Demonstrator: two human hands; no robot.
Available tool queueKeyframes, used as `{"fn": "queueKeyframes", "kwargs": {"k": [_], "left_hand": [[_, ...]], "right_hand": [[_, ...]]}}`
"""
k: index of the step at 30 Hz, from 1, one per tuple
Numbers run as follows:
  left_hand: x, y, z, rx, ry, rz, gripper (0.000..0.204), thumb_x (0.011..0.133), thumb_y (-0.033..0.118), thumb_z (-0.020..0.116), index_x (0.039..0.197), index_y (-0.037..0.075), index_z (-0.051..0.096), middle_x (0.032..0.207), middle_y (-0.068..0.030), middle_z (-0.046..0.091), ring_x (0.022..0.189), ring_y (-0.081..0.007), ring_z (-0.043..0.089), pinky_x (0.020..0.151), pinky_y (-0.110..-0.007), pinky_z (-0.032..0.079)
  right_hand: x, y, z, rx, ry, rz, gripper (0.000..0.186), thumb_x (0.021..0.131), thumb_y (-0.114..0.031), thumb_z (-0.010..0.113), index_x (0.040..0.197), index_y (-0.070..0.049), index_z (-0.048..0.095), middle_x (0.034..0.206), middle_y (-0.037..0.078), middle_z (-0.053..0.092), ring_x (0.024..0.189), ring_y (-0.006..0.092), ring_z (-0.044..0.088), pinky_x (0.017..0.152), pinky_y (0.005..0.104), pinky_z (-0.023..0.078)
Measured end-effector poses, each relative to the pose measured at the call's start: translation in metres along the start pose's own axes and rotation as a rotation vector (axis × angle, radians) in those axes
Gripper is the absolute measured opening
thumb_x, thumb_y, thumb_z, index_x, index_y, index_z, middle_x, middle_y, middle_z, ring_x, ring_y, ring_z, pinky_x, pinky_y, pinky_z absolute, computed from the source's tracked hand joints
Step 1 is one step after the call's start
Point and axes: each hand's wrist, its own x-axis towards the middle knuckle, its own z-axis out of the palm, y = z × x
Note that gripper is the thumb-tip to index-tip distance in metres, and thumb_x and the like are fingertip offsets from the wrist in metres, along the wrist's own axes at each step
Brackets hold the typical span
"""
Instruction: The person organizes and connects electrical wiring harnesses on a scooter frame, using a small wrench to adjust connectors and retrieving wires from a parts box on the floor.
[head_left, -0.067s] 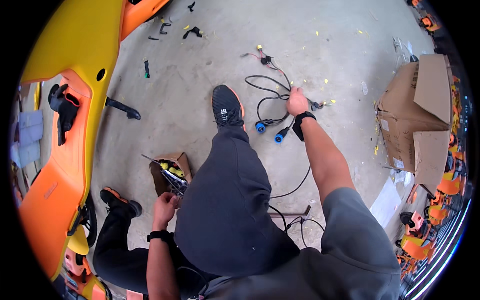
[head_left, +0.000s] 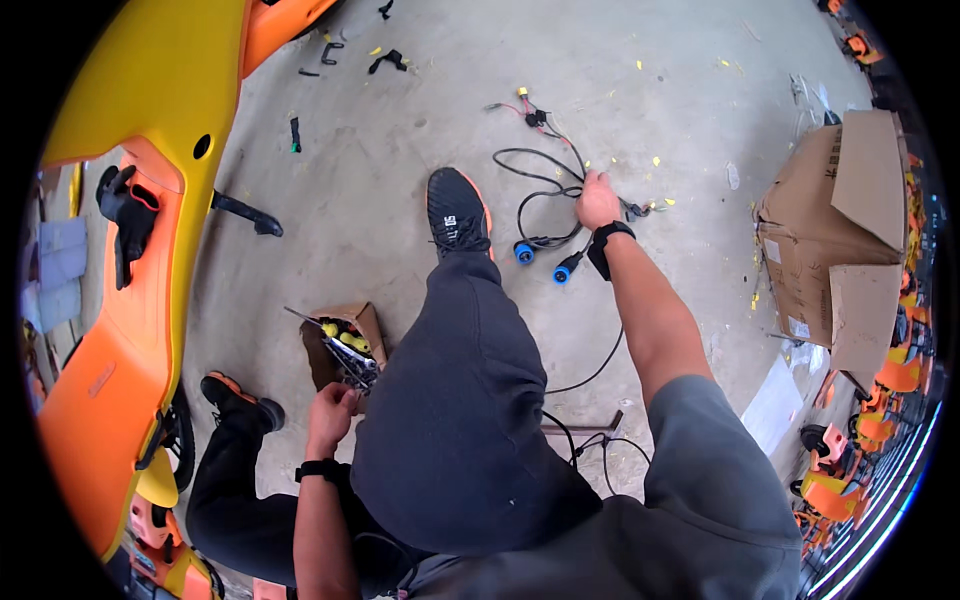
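Observation:
My right hand (head_left: pixel 598 201) reaches out to the floor, its fingers closed on a black cable harness (head_left: pixel 532 152). Loops of the harness spread to the left of the hand. It has a small yellow plug (head_left: pixel 523 92) at its far end and two round blue-faced connectors (head_left: pixel 562 273) at the near side. My left hand (head_left: pixel 332 418) is beside a small open cardboard box (head_left: pixel 368 325) of tools, where yellow-handled pieces and metal shafts show. The left fingers are curled together; what they hold, if anything, is too small to make out.
At the left stands a yellow and orange vehicle body (head_left: pixel 150 330) with a black kickstand (head_left: pixel 247 214). A large open carton (head_left: pixel 810 255) stands on the right. Black scraps (head_left: pixel 388 62) and yellow bits lie on the concrete floor. Another cable (head_left: pixel 592 372) runs beside my knee.

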Motion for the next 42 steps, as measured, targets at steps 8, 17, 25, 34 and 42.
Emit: {"fn": "queueKeyframes", "kwargs": {"k": [8,17,25,34,42], "left_hand": [[0.003,0.015,-0.002,-0.079,-0.067,0.000,0.021,0.088,0.014,0.060,0.093,-0.006,0.064,0.080,-0.0110,0.068,0.077,-0.0188,0.063,0.071,-0.031,0.049],[-0.009,0.003,-0.011,-0.131,-0.038,-0.001,0.020,0.086,0.016,0.063,0.090,-0.003,0.064,0.081,-0.0097,0.067,0.076,-0.0144,0.060,0.072,-0.029,0.048],[-0.001,0.000,-0.008,-0.129,-0.091,-0.006,0.020,0.087,0.015,0.061,0.093,-0.003,0.063,0.082,-0.0060,0.065,0.074,-0.0146,0.058,0.071,-0.030,0.049],[-0.001,-0.018,0.002,-0.707,-0.101,-0.023,0.033,0.095,0.020,0.052,0.120,-0.001,0.058,0.109,-0.0071,0.064,0.094,-0.0154,0.060,0.078,-0.030,0.049],[-0.008,-0.004,-0.005,-0.246,-0.088,0.308,0.041,0.088,0.017,0.060,0.125,-0.002,0.055,0.117,-0.0113,0.064,0.105,-0.0189,0.058,0.089,-0.034,0.046]], "right_hand": [[0.002,0.016,-0.014,-0.027,-0.280,-0.075,0.032,0.078,-0.023,0.062,0.101,0.000,0.066,0.105,0.026,0.063,0.100,0.0401,0.061,0.084,0.0459,0.052],[-0.013,-0.004,0.007,0.020,-0.092,0.071,0.032,0.078,-0.021,0.062,0.102,0.001,0.065,0.110,0.024,0.062,0.100,0.0382,0.062,0.087,0.0438,0.052],[-0.015,0.002,-0.018,0.276,-0.333,0.020,0.033,0.074,-0.028,0.067,0.088,0.002,0.067,0.093,0.019,0.069,0.086,0.0306,0.065,0.076,0.0424,0.050],[-0.085,0.025,-0.091,0.707,-0.683,0.141,0.032,0.080,-0.030,0.075,0.086,-0.001,0.063,0.067,0.000,0.051,0.059,0.0114,0.042,0.052,0.0296,0.033],[-0.142,0.044,-0.125,1.370,-0.587,0.291,0.013,0.085,-0.010,0.071,0.088,-0.005,0.060,0.071,-0.003,0.053,0.053,0.0057,0.040,0.048,0.0209,0.034]]}}
